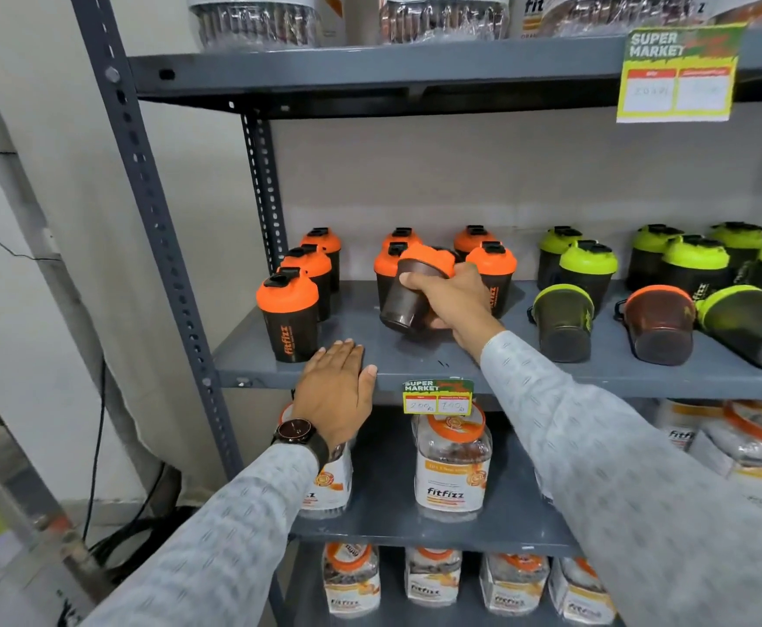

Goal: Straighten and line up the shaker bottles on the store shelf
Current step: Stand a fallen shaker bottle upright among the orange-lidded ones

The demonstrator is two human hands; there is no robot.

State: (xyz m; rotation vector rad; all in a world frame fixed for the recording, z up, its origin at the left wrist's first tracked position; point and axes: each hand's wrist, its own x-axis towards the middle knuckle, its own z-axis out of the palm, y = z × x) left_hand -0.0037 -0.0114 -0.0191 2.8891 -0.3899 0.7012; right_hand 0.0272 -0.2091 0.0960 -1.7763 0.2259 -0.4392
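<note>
The right hand (449, 296) grips an orange-lidded shaker bottle (415, 289) around its dark body, tilted with the lid pointing far and up, its base just off the shelf (415, 359). The left hand (336, 386) lies flat and spread on the shelf's near edge, holding nothing, just beside an upright orange bottle (289, 316) at the near left.

To do this step well, I judge the bottle should be swung upright before it is set down, base flat, label toward the near side, in line with the two orange columns behind it, without knocking the neighbours.

Three more lie on their sides to the right: a green-lidded bottle (562, 321), a toppled orange one (659, 325) and another green one (749, 325). All bottles look empty through their dark walls, though the tint makes that uncertain. Jars (453, 463) on the lower shelf hold something dark.
</note>
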